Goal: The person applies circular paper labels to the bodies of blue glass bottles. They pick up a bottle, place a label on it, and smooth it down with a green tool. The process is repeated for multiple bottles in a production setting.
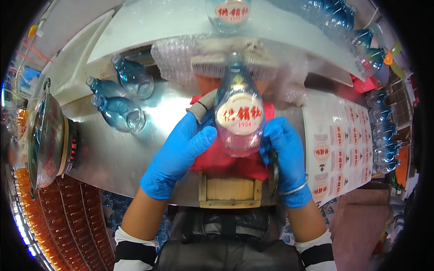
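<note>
Both my hands wear blue gloves and hold one clear blue-tinted glass bottle [238, 118] between them, neck pointing away from me. My left hand [180, 153] grips its left side, thumb pressed on the edge of the round cream-and-red label [239, 115]. On the bottle's right side, my right hand [286, 156] wraps the lower body. The bottle hovers over a red cloth [226, 160] on a metal table [117, 153]. A grey glove or rag lies just left of the bottle's shoulder.
Three empty bottles [122, 97] lie on the table's left. A label sheet [337, 151] lies to the right, with more bottles [382, 135] beyond it. A small wooden box [229, 189] sits at the near edge. Bubble wrap [181, 63] lies behind. Another labelled bottle [230, 13] stands at the far edge.
</note>
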Available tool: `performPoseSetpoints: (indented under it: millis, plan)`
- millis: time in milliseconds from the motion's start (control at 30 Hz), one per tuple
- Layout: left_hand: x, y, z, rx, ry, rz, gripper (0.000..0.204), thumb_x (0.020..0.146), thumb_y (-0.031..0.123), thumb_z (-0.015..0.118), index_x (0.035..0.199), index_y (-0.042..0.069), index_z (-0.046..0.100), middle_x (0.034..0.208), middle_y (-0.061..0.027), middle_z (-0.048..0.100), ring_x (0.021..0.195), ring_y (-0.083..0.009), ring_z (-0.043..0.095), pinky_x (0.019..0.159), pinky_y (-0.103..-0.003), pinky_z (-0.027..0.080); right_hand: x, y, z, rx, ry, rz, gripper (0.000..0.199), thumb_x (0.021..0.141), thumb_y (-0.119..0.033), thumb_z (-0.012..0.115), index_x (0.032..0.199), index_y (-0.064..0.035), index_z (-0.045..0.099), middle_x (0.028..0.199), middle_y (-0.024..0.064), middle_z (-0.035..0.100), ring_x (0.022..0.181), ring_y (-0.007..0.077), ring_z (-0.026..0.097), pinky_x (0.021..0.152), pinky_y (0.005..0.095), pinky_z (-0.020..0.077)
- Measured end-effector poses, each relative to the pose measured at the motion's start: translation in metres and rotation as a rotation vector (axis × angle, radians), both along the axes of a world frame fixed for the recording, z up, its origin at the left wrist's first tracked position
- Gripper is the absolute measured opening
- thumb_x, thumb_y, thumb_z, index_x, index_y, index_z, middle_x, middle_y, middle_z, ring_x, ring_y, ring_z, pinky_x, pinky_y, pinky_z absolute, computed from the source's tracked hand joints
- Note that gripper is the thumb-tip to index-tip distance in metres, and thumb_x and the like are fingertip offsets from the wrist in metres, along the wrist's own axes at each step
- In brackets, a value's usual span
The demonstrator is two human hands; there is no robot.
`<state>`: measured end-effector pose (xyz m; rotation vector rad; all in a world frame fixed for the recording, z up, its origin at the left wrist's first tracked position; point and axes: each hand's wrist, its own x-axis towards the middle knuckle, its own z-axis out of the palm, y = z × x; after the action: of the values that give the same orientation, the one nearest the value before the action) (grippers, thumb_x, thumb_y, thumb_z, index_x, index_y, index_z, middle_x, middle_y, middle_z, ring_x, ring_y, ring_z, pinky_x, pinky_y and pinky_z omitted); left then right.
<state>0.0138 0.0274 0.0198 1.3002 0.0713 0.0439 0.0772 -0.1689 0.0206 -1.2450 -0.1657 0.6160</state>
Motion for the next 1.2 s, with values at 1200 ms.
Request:
performPoseSetpoints:
  millis: [1200]
  plan:
    - [-0.009, -0.013, -0.009, -0.146, -0.085, 0.087, 0.073, 0.076, 0.009, 0.064, 0.138, 0.0, 0.026, 0.135, -0.0126, 0.037, 0.123, -0.022, 0.037, 0.104, -0.033, 0.029, 0.008, 0.003, -0.001, 0.067, -0.01, 0.078, 0.015, 0.076, -0.01, 0.071, 0.076, -0.007, 0.056, 0.065, -0.0006, 0.053, 0.053, 0.0049, 0.048, 0.045, 0.0183, 0.0374]
